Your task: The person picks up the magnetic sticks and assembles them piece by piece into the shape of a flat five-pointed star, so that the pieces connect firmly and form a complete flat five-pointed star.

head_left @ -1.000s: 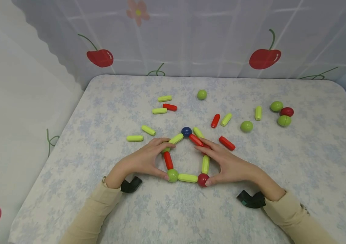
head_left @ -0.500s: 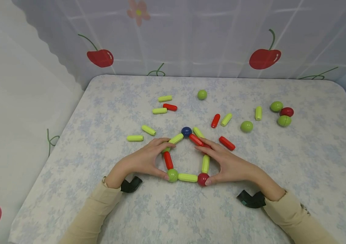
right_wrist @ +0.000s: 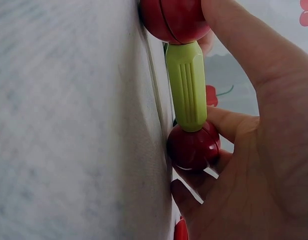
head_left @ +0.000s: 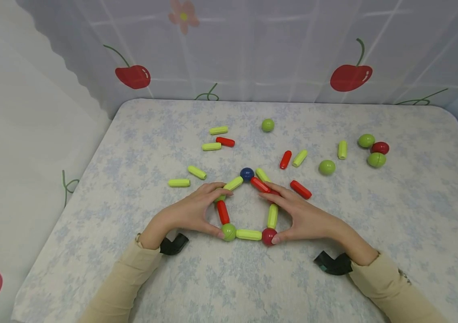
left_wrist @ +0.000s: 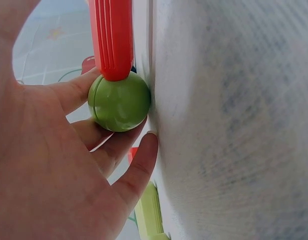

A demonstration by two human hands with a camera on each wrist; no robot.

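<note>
A five-sided ring of rods and balls lies on the table, with a blue ball (head_left: 246, 174) at its far corner. My left hand (head_left: 193, 210) grips the ring's left side, thumb at the near green ball (head_left: 229, 232) and fingers round the far green ball (left_wrist: 120, 102), a red rod (head_left: 222, 212) between them. On the right side my right hand (head_left: 307, 218) has its thumb against the near red ball (head_left: 269, 237) and its fingers round the far red ball (right_wrist: 193, 146); a yellow-green rod (right_wrist: 186, 86) joins these two. Another yellow-green rod (head_left: 249, 234) forms the near side.
Beyond the ring lie loose yellow-green rods (head_left: 218, 130) and red rods (head_left: 285, 159). One green ball (head_left: 268, 125) is near the back. To the right sit another green ball (head_left: 327, 167) and a cluster with a red ball (head_left: 380, 148). One yellow-green rod (head_left: 261, 174) touches or nearly touches the ring.
The ring's near red ball and the rod above it have shifted very slightly away from the person. Both hands keep their hold almost unmoved.
</note>
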